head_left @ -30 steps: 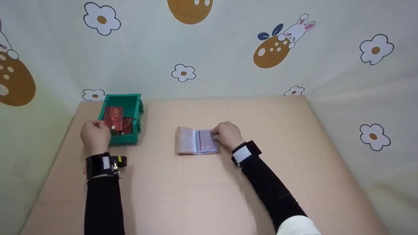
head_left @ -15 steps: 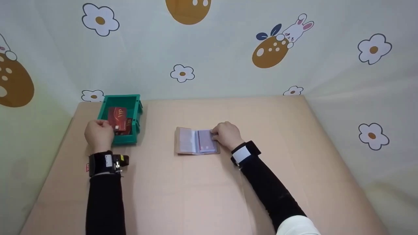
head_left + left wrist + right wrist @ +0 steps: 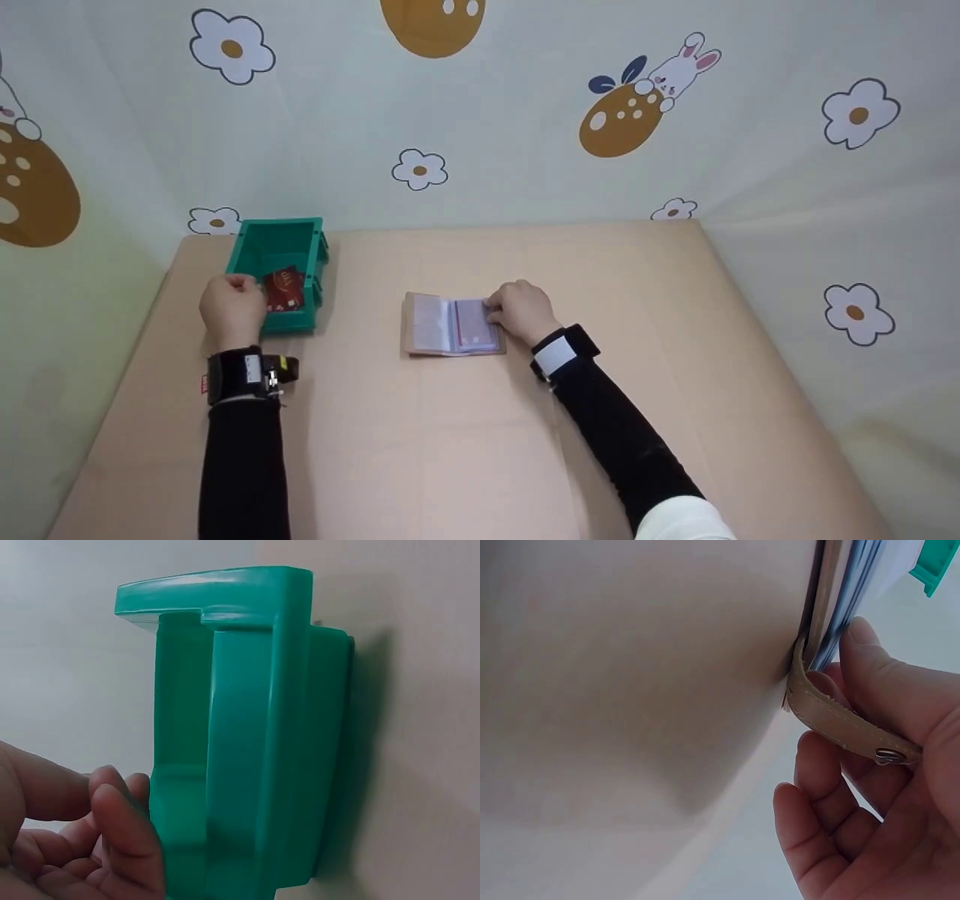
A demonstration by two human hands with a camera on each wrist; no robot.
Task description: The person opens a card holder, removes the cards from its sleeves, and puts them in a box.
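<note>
My left hand point(image 3: 234, 309) is over the near left edge of a green plastic bin point(image 3: 274, 325), its fingers curled with nothing visible between them. In the left wrist view, the thumb and fingertips of this hand point(image 3: 97, 832) meet close beside the bin wall point(image 3: 247, 750). Red VIP cards point(image 3: 285, 289) lie inside the bin. A small tan card holder point(image 3: 427, 322) lies spread on the table, with clear sleeves inside. My right hand point(image 3: 525, 311) pinches its right edge, thumb on the sleeves. The holder's snap strap point(image 3: 832, 720) runs against the palm in the right wrist view.
The table point(image 3: 450, 457) has a light brown covering. A pale patterned curtain point(image 3: 510, 112) stands behind it and along both sides. The bin is near the back left corner, with the card holder to its right.
My left hand has shifted slightly right and let go of a red VIP card, which now lies tilted on the others in the bin. My right hand stays at the card holder.
</note>
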